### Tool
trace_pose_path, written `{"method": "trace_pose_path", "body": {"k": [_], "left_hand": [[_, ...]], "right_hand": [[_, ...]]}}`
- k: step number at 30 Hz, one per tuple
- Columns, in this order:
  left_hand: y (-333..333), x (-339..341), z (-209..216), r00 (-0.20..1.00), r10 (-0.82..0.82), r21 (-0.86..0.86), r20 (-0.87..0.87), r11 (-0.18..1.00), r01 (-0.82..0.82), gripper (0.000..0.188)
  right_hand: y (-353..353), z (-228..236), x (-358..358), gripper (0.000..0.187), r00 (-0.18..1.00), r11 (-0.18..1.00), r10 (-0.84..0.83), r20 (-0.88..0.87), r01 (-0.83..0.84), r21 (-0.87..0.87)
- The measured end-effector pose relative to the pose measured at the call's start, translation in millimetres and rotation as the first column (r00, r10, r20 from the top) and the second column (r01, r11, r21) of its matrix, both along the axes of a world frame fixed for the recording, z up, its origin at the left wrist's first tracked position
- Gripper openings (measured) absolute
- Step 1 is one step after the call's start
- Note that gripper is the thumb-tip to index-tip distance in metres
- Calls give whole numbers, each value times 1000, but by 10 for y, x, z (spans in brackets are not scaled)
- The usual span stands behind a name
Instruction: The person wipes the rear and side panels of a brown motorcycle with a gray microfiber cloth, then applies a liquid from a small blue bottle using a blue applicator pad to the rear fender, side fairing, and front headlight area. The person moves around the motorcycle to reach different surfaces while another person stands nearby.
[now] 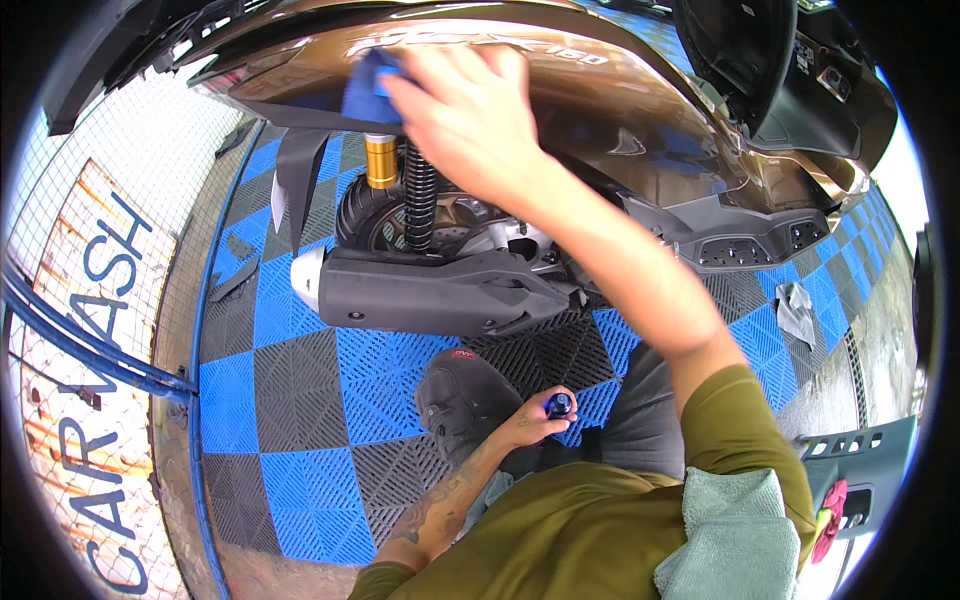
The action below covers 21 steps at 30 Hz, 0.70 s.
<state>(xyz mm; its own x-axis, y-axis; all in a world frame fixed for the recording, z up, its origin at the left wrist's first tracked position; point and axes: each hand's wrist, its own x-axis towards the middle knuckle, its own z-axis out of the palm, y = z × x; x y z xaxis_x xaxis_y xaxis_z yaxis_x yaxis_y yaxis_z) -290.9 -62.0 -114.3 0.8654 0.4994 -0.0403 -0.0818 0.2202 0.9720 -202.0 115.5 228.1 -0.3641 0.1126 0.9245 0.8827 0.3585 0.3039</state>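
My right hand [470, 115] reaches across to the glossy brown body panel [640, 120] of a scooter. Its fingers are closed on a blue cloth [366, 95] and press it against the panel's lower rear part; the hand is slightly blurred. Lower down, close to my knees, my left hand [535, 420] is wrapped round a small dark blue bottle [558, 405], seen from its top end. Under the panel are a gold canister [381, 162], a black shock spring [419, 200] and the black exhaust muffler [420, 290] with a silver end.
Blue and black grid tiles [295, 400] cover the floor. A grey rag [795, 314] lies at the right. Wire mesh fencing and a lettered banner [90, 380] stand on the left. A green towel [735, 540] hangs over me, beside a dark green plastic seat or bin [865, 470].
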Motion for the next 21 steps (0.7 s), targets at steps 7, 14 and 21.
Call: {"method": "trace_pose_path", "body": {"k": [7,14,21], "left_hand": [[53,65,-3,999,14,11,40,1000,-15,29],[48,-3,-6,995,86,-2,52,996,-86,28],[12,-26,26,995,101,-7,4,995,-101,26]], "right_hand": [[191,874,-689,11,786,993,17,619,57,-100],[-186,138,785,12,642,993,93,761,-3,-118],[-604,-137,1239,10,534,913,-16,845,353,-205]]}}
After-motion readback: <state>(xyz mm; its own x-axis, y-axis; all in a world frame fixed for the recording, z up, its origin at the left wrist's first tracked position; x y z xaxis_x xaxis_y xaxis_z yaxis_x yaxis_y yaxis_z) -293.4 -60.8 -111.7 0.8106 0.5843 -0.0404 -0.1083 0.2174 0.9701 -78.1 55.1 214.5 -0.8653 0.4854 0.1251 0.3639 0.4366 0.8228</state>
